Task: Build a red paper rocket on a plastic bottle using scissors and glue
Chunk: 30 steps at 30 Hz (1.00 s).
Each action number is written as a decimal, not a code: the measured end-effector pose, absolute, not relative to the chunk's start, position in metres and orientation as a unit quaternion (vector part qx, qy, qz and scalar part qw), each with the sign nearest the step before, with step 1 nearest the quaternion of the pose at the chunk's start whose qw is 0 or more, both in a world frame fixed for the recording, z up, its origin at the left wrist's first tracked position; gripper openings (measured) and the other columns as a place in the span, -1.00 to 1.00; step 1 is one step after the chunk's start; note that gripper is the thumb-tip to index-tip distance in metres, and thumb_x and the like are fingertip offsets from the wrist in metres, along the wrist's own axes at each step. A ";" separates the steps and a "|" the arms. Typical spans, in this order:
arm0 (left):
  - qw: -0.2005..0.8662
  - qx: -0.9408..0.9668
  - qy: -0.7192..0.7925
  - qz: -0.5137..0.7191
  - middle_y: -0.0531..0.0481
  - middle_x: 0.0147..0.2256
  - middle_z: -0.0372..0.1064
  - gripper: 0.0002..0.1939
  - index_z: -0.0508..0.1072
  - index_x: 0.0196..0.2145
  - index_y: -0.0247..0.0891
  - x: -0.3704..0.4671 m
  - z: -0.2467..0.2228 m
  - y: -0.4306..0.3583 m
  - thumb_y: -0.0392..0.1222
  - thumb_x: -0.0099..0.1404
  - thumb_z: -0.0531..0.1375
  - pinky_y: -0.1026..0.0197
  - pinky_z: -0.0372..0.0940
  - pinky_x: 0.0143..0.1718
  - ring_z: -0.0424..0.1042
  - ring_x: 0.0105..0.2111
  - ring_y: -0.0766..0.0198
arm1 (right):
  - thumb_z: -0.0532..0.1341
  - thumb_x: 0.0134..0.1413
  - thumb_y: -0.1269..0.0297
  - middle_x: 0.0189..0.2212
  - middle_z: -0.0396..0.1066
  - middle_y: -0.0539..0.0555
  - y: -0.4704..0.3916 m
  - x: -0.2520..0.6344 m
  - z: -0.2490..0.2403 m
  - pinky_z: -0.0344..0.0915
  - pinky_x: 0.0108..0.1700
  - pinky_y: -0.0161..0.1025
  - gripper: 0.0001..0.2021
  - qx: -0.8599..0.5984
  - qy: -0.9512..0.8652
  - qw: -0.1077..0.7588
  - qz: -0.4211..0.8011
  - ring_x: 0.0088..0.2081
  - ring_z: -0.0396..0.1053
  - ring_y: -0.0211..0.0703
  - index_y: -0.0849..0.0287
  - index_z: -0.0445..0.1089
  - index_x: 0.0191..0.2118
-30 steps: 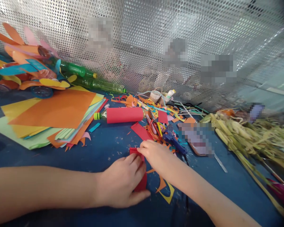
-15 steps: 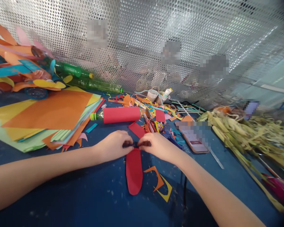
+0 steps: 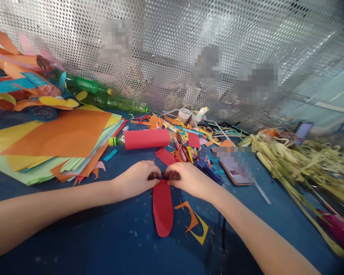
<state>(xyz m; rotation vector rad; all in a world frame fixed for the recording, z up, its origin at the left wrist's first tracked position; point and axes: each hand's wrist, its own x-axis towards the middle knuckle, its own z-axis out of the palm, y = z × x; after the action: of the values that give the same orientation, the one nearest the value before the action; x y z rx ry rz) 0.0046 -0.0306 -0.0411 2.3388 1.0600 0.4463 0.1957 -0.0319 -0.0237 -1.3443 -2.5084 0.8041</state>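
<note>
A perforated metal panel (image 3: 166,23) backs the blue table (image 3: 103,233). A stack of coloured paper (image 3: 60,133) lies left of a bottle wrapped in red (image 3: 147,139). The left hand (image 3: 137,176) and right hand (image 3: 189,179) meet, about equally near, at the far end of a rounded red paper piece (image 3: 163,210), their fingers narrowed in a pinch on its edge. It lies on the table, its long axis running from the fingers towards the person. The curled fingers hide that far edge; pixelation covers part of the phone (image 3: 240,177).
</note>
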 end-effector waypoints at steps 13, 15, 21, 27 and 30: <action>0.286 0.871 0.362 0.169 0.08 -0.47 0.33 -0.83 0.42 -0.40 -0.27 0.005 -0.044 -0.028 -0.45 0.06 0.11 0.33 0.17 -0.38 0.29 -0.49 0.37 | 0.24 -0.10 0.52 -0.46 0.36 -0.03 -0.032 0.199 -0.025 0.19 -0.37 -0.37 -0.87 -0.408 -0.878 0.079 0.235 -0.43 0.32 -0.30 0.18 0.40 -0.37; 0.279 0.877 0.354 0.166 0.07 -0.45 0.34 -0.84 0.43 -0.40 -0.26 0.004 -0.045 -0.028 -0.44 0.08 0.11 0.33 0.17 -0.38 0.30 -0.45 0.35 | 0.25 -0.09 0.50 -0.46 0.37 -0.03 -0.032 0.199 -0.024 0.18 -0.35 -0.36 -0.89 -0.402 -0.886 0.069 0.219 -0.41 0.33 -0.29 0.17 0.39 -0.38; 0.225 0.912 0.302 0.165 0.02 -0.38 0.34 -0.85 0.42 -0.40 -0.27 0.003 -0.042 -0.029 -0.44 0.16 0.09 0.30 0.18 -0.25 0.32 -0.31 0.28 | 0.21 -0.04 0.50 -0.42 0.39 0.01 -0.038 0.194 -0.018 0.19 -0.27 -0.30 -0.91 -0.384 -0.914 0.029 0.126 -0.29 0.35 -0.19 0.18 0.39 -0.40; 0.121 0.951 0.261 0.110 -0.06 -0.37 0.33 -0.81 0.40 -0.38 -0.31 0.003 -0.038 -0.034 -0.39 0.27 0.00 0.26 0.19 -0.30 0.31 -0.32 0.24 | 0.14 0.02 0.54 -0.37 0.45 0.08 -0.047 0.194 -0.005 0.22 -0.23 -0.29 -0.81 -0.372 -0.917 -0.025 0.140 -0.27 0.39 -0.17 0.19 0.48 -0.35; 0.041 0.973 0.217 0.070 -0.09 -0.39 0.32 -0.79 0.37 -0.41 -0.32 0.002 -0.039 -0.037 -0.36 0.29 -0.02 0.23 0.18 -0.33 0.30 -0.34 0.21 | 0.13 0.00 0.55 -0.38 0.48 0.08 -0.043 0.202 -0.002 0.23 -0.23 -0.29 -0.77 -0.392 -0.906 -0.024 0.156 -0.30 0.41 -0.18 0.18 0.50 -0.33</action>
<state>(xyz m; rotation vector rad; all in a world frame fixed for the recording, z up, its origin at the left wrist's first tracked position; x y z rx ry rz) 0.0020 -0.0369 -0.0386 2.9797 0.6639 0.2151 0.2019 -0.0426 -0.0024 -1.2498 -2.8910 0.4988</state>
